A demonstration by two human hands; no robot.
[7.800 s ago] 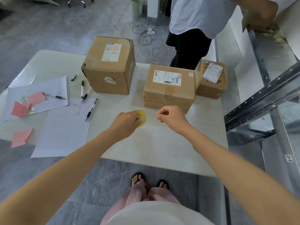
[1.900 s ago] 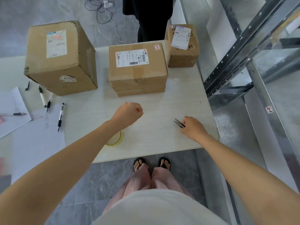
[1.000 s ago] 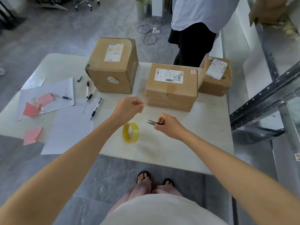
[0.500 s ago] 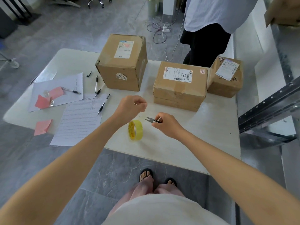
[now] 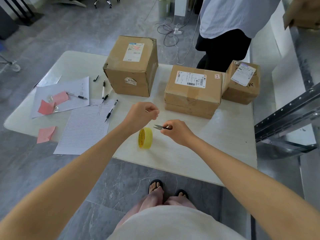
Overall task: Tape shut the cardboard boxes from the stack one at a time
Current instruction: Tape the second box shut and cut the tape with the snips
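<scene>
Above the tape roll (image 5: 145, 138), stood on edge toward the near side of the table (image 5: 225, 153), the left hand (image 5: 142, 113) is held with its fingers curled into a tight pinch; whether a clear tape end is caught there cannot be told. Small snips (image 5: 161, 127) are pinched in the right hand (image 5: 178, 133), blades parted and pointed left. The stacked boxes (image 5: 193, 94) are seen just beyond. A clean cut is likeliest if any strip is drawn taut and the blades are closed squarely across it.
</scene>
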